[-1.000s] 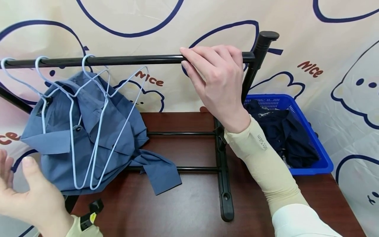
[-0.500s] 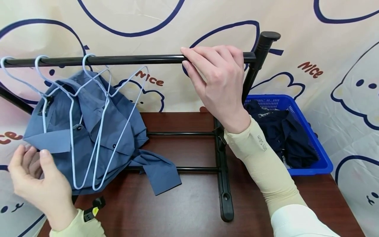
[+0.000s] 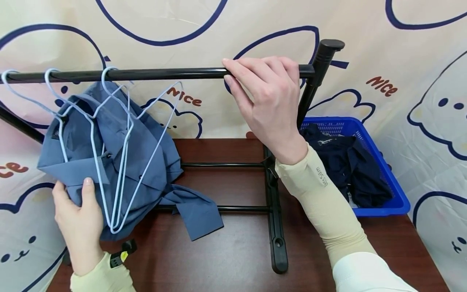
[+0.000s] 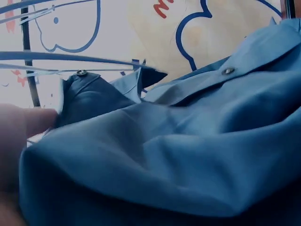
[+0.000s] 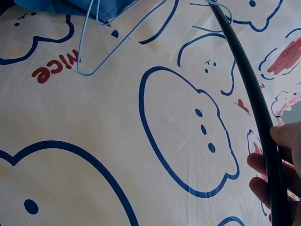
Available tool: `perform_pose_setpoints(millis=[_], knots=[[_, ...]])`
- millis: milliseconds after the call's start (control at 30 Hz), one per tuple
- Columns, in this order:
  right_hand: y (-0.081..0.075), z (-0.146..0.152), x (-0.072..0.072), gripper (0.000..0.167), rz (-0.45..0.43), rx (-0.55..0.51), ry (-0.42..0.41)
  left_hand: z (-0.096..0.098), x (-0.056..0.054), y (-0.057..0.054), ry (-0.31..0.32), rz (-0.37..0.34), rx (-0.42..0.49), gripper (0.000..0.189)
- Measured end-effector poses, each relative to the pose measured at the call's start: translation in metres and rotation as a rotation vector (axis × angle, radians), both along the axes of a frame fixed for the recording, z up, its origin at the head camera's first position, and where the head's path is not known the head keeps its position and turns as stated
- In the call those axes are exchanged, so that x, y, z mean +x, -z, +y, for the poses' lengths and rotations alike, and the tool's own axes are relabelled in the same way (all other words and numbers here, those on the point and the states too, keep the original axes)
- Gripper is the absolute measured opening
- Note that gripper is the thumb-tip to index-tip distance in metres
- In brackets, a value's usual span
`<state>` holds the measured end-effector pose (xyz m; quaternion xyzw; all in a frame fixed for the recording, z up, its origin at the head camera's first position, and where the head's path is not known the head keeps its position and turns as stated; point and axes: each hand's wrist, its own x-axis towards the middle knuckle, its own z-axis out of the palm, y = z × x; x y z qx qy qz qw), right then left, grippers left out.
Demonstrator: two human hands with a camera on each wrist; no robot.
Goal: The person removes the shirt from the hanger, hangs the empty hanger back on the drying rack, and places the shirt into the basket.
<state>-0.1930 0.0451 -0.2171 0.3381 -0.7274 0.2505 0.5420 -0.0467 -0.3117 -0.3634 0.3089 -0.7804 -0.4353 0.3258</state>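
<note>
A blue-grey shirt (image 3: pixel 142 150) hangs bunched among light blue wire hangers (image 3: pixel 118 194) on the black rail (image 3: pixel 164 74) of a clothes rack. At the shirt's lower left, my left hand (image 3: pixel 78 219) pinches a fold of its cloth, thumb in front and fingers partly hidden by the fabric. Close up in the left wrist view, the shirt (image 4: pixel 155 150) fills the lower part, with dark buttons showing. My right hand (image 3: pixel 268 103) grips the rail near its right end. In the right wrist view, fingers (image 5: pixel 258 162) wrap round the dark bar (image 5: pixel 254 99).
A blue plastic basket (image 3: pixel 399 194) holding dark navy clothing (image 3: pixel 350 166) stands at the right. The rack's foot (image 3: pixel 279 243) and lower crossbars (image 3: pixel 240 208) lie over the brown table (image 3: pixel 204 259). One shirt sleeve (image 3: pixel 200 221) droops over the front crossbar. A patterned curtain (image 3: pixel 430 48) hangs behind.
My left hand has moved rightward from beside the shirt and taken hold of its lower left part, shifting the cloth and hangers slightly right. My right hand has stayed on the rail.
</note>
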Motion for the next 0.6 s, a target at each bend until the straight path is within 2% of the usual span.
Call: perform_pose_setpoints(millis=[100,367,467,600], knots=[[0.0,0.0,0.0,0.027,0.003,0.006,0.004,0.0,-0.003,0.004,0.047,0.013,-0.004,0.054],[0.0,0.0,-0.001,0.028,0.005,0.002,0.009,0.004,-0.015,0.017,0.092,0.124,-0.047,0.049],[0.0,0.0,-0.001,0.029,0.007,0.0,0.011,0.007,-0.02,0.018,0.067,0.164,-0.055,0.046],[0.0,0.0,-0.001,0.03,0.011,0.005,0.015,0.009,-0.025,0.019,-0.024,0.203,-0.089,0.039]])
